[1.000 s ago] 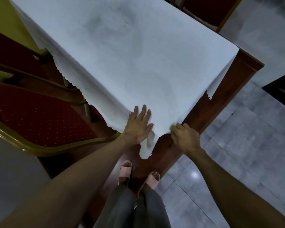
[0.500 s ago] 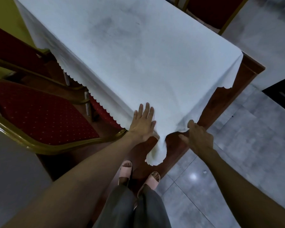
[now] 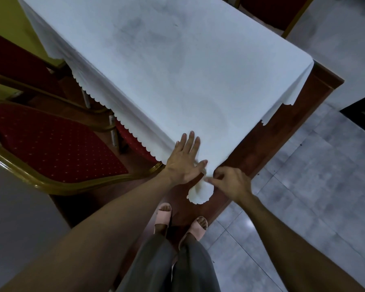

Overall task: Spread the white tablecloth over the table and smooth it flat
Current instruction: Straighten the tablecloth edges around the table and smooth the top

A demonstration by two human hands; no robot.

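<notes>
Left hand (image 3: 184, 163) lies flat with fingers straight and slightly spread, pressing the tablecloth (image 3: 177, 70) down at the near corner of the surface (image 3: 316, 89), in the lower middle of the frame. Just beside it, the right hand (image 3: 230, 182) has its fingers curled, and its fingertips seem to pinch the cloth's hanging corner flap, though the exact contact is hard to make out. That flap droops below both hands over the wooden corner.

Outward from there, the white cloth covers most of the top, its long axis running from the hands toward the upper left of the frame. A scalloped hem hangs over the left edge above a red chair (image 3: 51, 144); along the right edge the hem lies short, leaving a strip of bare wood.

It looks thin, soft and light: it should slide easily over the wood and bunch if pushed, so it is best taken by the hem or corner and drawn taut, with a flat palm anchoring it.
</notes>
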